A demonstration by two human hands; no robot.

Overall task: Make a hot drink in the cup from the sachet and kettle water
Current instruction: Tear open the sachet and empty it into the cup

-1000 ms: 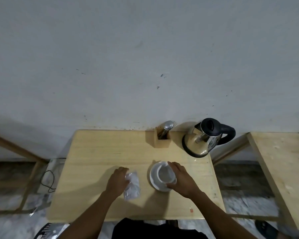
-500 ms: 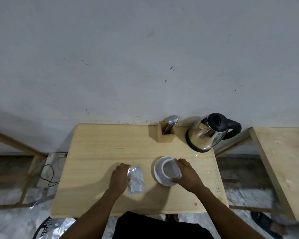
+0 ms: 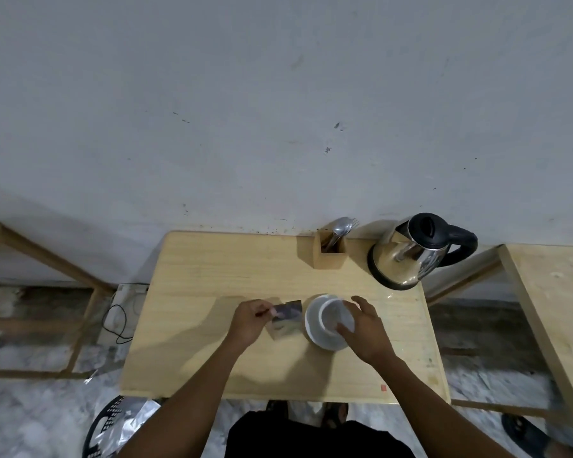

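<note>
Silver sachet [image 3: 286, 319] at 9 o'clock of white cup [image 3: 336, 317], upright on saucer [image 3: 311, 322]; steel kettle [image 3: 407, 256] at 1 o'clock.

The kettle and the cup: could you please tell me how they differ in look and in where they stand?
The kettle is shiny metal with a black lid and handle; the cup is plain white. The kettle stands at the table's back right corner, untouched; the cup sits on a saucer nearer the person, with the right hand around it. Both stand upright on the same table.

wide bare table [image 3: 212, 269] left; kettle [image 3: 407, 256] and cutlery holder [image 3: 329, 256] block the far right.
</note>
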